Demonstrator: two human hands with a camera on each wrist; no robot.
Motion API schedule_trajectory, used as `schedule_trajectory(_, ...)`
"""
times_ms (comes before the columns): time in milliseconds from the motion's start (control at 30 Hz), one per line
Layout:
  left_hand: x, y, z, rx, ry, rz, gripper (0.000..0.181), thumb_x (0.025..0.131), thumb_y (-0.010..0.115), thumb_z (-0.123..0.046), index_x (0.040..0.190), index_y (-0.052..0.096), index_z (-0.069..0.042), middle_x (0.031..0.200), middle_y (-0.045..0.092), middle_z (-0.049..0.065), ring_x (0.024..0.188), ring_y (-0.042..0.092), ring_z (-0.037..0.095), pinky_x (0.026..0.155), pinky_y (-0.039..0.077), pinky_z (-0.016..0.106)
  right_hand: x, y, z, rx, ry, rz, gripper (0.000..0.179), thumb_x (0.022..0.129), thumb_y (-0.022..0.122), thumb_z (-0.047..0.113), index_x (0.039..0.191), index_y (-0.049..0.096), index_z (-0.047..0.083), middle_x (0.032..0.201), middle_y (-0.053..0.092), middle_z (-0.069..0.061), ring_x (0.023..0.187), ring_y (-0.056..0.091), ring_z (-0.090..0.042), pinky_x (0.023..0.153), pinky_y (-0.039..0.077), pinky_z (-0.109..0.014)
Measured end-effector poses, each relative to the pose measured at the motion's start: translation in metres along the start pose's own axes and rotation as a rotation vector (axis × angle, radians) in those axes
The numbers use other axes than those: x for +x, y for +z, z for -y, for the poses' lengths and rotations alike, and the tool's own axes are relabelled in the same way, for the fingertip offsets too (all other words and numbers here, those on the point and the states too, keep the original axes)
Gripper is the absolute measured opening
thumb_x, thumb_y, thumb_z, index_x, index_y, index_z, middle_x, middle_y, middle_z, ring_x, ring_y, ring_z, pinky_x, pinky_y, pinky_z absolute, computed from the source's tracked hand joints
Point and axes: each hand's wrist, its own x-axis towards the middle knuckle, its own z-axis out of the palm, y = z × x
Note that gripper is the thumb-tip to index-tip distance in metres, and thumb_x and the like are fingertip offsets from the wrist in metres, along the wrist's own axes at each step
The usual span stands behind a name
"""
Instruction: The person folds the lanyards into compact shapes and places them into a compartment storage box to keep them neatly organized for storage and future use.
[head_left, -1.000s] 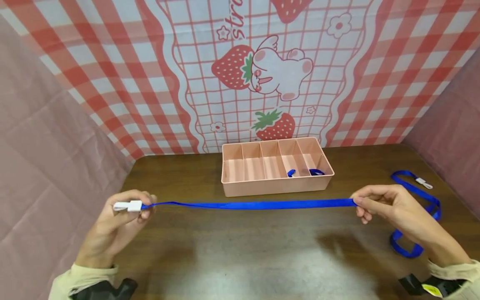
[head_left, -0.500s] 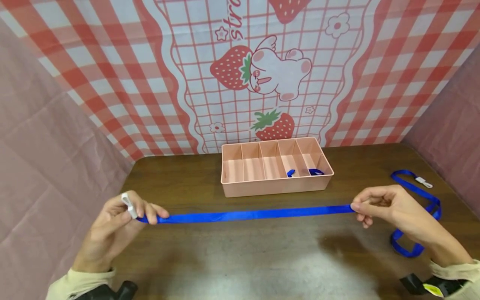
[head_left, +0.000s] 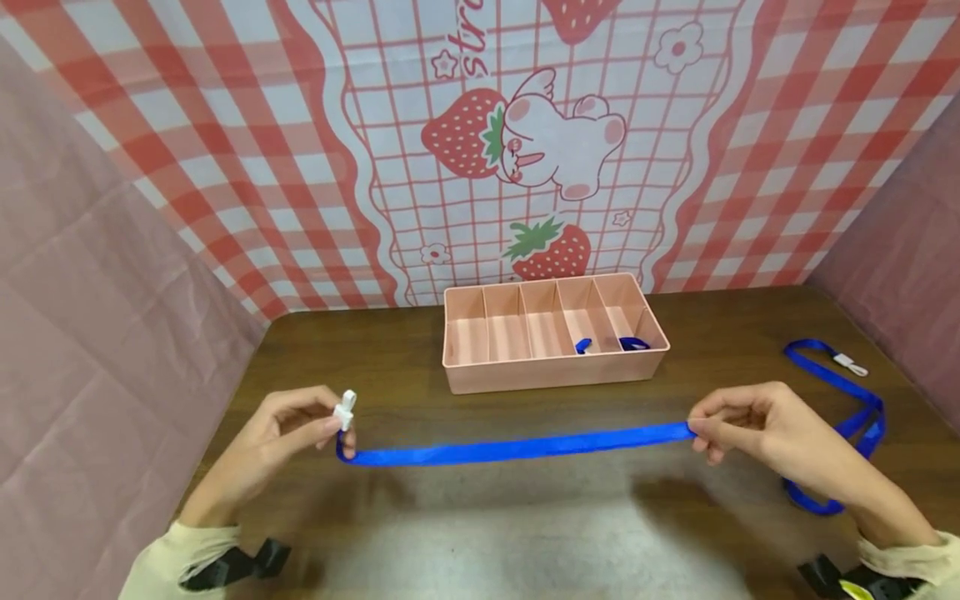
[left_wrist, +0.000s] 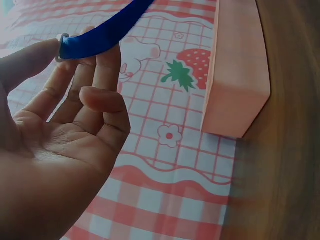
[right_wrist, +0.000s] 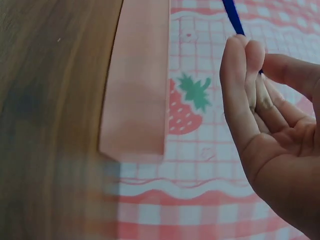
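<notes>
A blue lanyard [head_left: 517, 448] is stretched above the table between both hands. My left hand [head_left: 288, 429] pinches its end at the white clip [head_left: 345, 410], which points upward; the strap bends just below the clip and runs right. With thumb and fingertips my right hand [head_left: 757, 421] pinches the other end. The left wrist view shows the strap [left_wrist: 102, 40] leaving the thumb and fingertips of the left hand [left_wrist: 70, 125]. From the right wrist view, a thin stretch of strap [right_wrist: 232, 17] meets the fingertips of the right hand [right_wrist: 280, 110].
A pink box [head_left: 551, 375] with several compartments stands at the back of the wooden table [head_left: 375, 358]. Blue pieces lie in its two rightmost compartments. Another blue lanyard [head_left: 828, 367] with a white clip lies on the right, partly behind the right forearm. A checked strawberry cloth [head_left: 285, 167] hangs behind.
My left hand has moved to the right, and the clip has turned from lying sideways to pointing up. My right hand has shifted slightly left and down, still pinching the lanyard.
</notes>
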Motion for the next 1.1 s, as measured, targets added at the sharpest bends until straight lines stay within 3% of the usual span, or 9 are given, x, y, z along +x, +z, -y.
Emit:
schedule_trajectory(133, 0.001, 0.005, -0.006, 0.028, 0.000, 0.027, 0.023, 0.097, 0.046, 0.014, 0.104, 0.063, 0.000, 0.089, 0.068, 0.016, 0.082, 0.068, 0.027, 0.072, 0.056, 0.035, -0.004, 0.012, 0.017, -0.152, -0.008, -0.094, 0.011, 0.095, 0.066, 0.004, 0.092, 0.071, 0.014, 0.074, 0.069, 0.001, 0.062, 0.064, -0.015, 0.055, 0.051, -0.027)
schedule_trajectory(267, 0.007, 0.015, -0.016, 0.045, 0.038, 0.080, 0.025, 0.096, 0.047, 0.016, 0.104, 0.064, 0.000, 0.092, 0.068, 0.016, 0.086, 0.067, 0.028, 0.077, 0.057, 0.037, -0.006, 0.020, 0.033, -0.199, -0.046, -0.143, 0.016, 0.092, 0.069, 0.003, 0.091, 0.071, 0.018, 0.073, 0.069, 0.006, 0.061, 0.064, -0.013, 0.058, 0.052, -0.025)
schedule_trajectory(467, 0.022, 0.034, -0.032, 0.020, 0.100, 0.135, 0.027, 0.095, 0.047, 0.018, 0.106, 0.065, 0.001, 0.094, 0.067, 0.020, 0.088, 0.068, 0.031, 0.077, 0.058, 0.038, -0.003, 0.027, 0.050, -0.218, -0.134, -0.142, 0.021, 0.089, 0.071, -0.001, 0.090, 0.072, 0.020, 0.071, 0.067, 0.009, 0.061, 0.064, -0.009, 0.056, 0.051, -0.023)
schedule_trajectory(700, 0.041, 0.057, -0.052, 0.031, 0.216, 0.151, 0.029, 0.093, 0.049, 0.020, 0.106, 0.063, -0.001, 0.092, 0.067, 0.014, 0.086, 0.068, 0.029, 0.075, 0.058, 0.038, 0.006, 0.033, 0.074, -0.263, -0.177, -0.108, 0.021, 0.090, 0.072, 0.003, 0.092, 0.071, 0.024, 0.073, 0.067, 0.014, 0.064, 0.064, -0.006, 0.056, 0.051, -0.021)
schedule_trajectory(833, 0.052, 0.072, -0.061, 0.031, 0.254, 0.081, 0.026, 0.093, 0.052, 0.017, 0.105, 0.064, -0.002, 0.094, 0.067, 0.013, 0.088, 0.067, 0.026, 0.076, 0.057, 0.037, 0.013, 0.035, 0.079, -0.316, -0.191, -0.075, 0.021, 0.091, 0.071, 0.005, 0.093, 0.070, 0.026, 0.074, 0.067, 0.018, 0.065, 0.063, -0.004, 0.055, 0.050, -0.021)
schedule_trajectory(967, 0.068, 0.087, -0.066, 0.078, 0.275, -0.086, 0.020, 0.091, 0.063, 0.012, 0.102, 0.069, -0.004, 0.093, 0.061, 0.012, 0.086, 0.057, 0.021, 0.072, 0.053, 0.029, 0.022, 0.039, 0.072, -0.396, -0.187, -0.069, 0.017, 0.094, 0.069, 0.011, 0.092, 0.070, 0.028, 0.073, 0.063, 0.020, 0.062, 0.058, 0.000, 0.054, 0.049, -0.021)
schedule_trajectory(1100, 0.083, 0.102, -0.066, 0.133, 0.275, -0.219, 0.015, 0.089, 0.068, 0.007, 0.098, 0.072, -0.004, 0.087, 0.063, 0.008, 0.078, 0.057, 0.017, 0.066, 0.051, 0.026, 0.033, 0.046, 0.066, -0.543, -0.221, -0.126, 0.010, 0.097, 0.066, 0.018, 0.098, 0.072, 0.026, 0.086, 0.066, 0.019, 0.076, 0.060, 0.000, 0.063, 0.052, -0.025)
